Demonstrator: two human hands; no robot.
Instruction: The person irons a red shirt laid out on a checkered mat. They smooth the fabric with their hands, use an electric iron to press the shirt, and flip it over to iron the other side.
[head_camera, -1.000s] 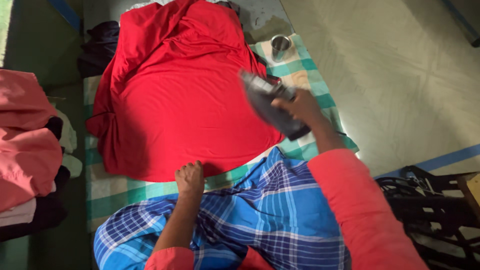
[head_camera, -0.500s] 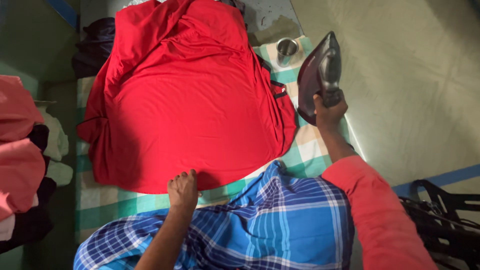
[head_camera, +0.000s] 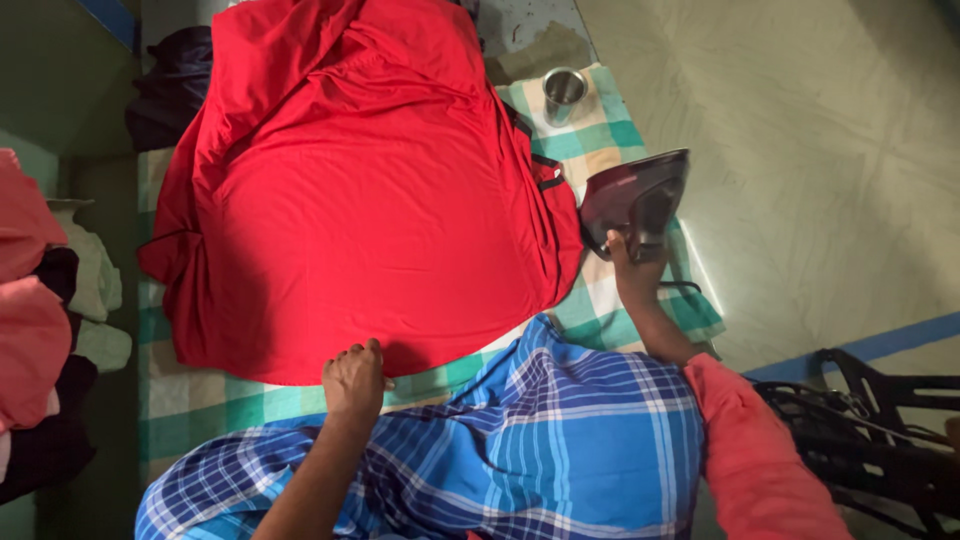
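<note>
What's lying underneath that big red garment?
A green, white and cream checked cloth shows around the red garment, at its right and near edges. The left hand rests on the garment's near hem. What lies beneath its middle is covered.

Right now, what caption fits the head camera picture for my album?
Left hand presses a red garment; right hand stands an iron upright beside it.

Home setting, ironing done at floor level. Checked green-and-white cloth (head_camera: 600, 300) spread as a pad mid-frame, red garment (head_camera: 370, 200) laid flat on it. Pale floor (head_camera: 800, 130) at upper right. Pile of folded clothes (head_camera: 40, 300) along left edge. Small steel cup (head_camera: 563, 92) top centre. Clothes iron (head_camera: 635, 200) tipped up at right of centre.
</note>
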